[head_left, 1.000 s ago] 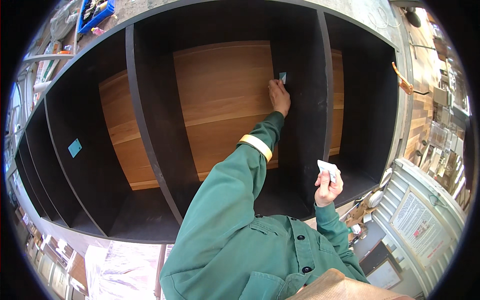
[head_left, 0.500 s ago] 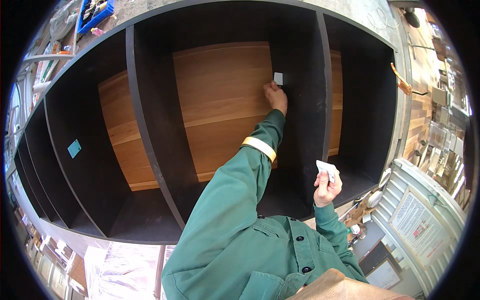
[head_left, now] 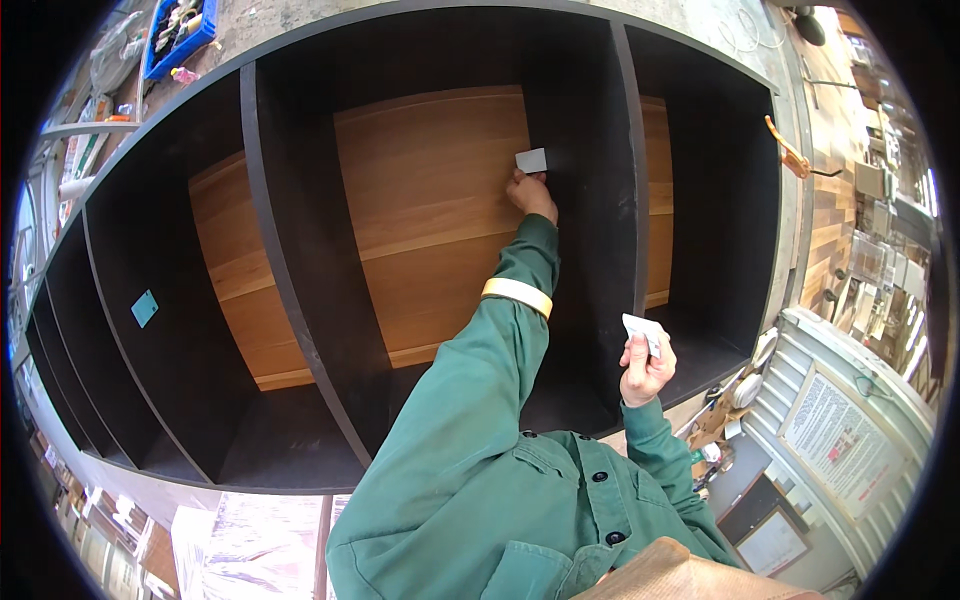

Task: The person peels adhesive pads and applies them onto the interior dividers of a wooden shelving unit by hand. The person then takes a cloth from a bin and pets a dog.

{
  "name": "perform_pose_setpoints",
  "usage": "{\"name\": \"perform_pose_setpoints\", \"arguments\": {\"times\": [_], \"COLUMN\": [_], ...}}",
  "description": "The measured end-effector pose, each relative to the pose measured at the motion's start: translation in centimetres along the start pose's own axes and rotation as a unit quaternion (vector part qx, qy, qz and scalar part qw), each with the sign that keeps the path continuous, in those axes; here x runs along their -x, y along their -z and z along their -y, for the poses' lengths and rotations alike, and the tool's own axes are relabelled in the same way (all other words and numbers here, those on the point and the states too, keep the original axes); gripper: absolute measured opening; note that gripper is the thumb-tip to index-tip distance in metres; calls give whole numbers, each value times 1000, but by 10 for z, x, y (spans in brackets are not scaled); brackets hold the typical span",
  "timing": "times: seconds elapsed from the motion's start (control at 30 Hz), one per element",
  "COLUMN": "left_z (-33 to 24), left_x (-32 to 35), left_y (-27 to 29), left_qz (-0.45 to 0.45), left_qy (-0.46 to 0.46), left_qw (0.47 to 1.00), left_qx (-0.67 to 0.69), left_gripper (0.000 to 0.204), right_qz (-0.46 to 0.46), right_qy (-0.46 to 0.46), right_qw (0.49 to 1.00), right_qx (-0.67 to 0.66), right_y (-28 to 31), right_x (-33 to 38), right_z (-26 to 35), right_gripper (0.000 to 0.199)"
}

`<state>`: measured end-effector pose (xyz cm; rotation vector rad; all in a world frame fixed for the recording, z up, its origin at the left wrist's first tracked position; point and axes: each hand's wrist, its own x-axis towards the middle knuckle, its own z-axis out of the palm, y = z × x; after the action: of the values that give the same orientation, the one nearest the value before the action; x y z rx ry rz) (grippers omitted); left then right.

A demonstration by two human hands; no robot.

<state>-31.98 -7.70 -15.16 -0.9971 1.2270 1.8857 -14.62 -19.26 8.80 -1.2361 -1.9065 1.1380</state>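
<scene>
Left hand [head_left: 530, 192] has slid to 6 o'clock of the small white rectangular label [head_left: 531, 160], fingers curled and off it, so it looks stuck to the brown wooden back panel [head_left: 430, 180]; right hand [head_left: 645, 368] pinches a white paper slip [head_left: 641, 330]

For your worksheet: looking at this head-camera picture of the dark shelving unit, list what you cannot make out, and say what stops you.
- Small white label on the dark wooden shelving unit: any print is too small; head view.
- Left hand: fingertips at the label, contact unclear.
- White slip in the right hand: partly covered by fingers.
- Blue tray at the top edge: contents blurred and bent by the fisheye rim.
</scene>
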Motion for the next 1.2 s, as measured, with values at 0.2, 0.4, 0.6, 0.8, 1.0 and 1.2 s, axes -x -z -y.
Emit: {"name": "perform_pose_setpoints", "arguments": {"times": [0.2,0.4,0.6,0.8,1.0,1.2], "left_z": [2,-49,-110,-164,-216,-255], "left_x": [-14,-25,82,211,290,311], "left_y": [-9,12,13,87,181,260], "left_qz": [-74,-91,187,252,220,181], "left_qy": [2,-80,-277,-422,-694,-770], "left_qw": [991,990,931,842,610,477], "left_qx": [113,69,-147,-221,-314,-382], "left_gripper": [33,30,23,16,6,8], "right_qz": [-12,-5,-4,3,238,398], "right_qy": [-4,16,45,71,-89,-170], "right_qw": [1000,999,999,994,938,805], "right_qx": [9,48,18,-79,-236,-405], "right_y": [-5,-5,-6,-28,-79,-114], "right_x": [-3,-5,-7,-30,13,68], "right_z": [8,6,-1,29,109,137], "right_gripper": [9,8,6,7,10,15]}}
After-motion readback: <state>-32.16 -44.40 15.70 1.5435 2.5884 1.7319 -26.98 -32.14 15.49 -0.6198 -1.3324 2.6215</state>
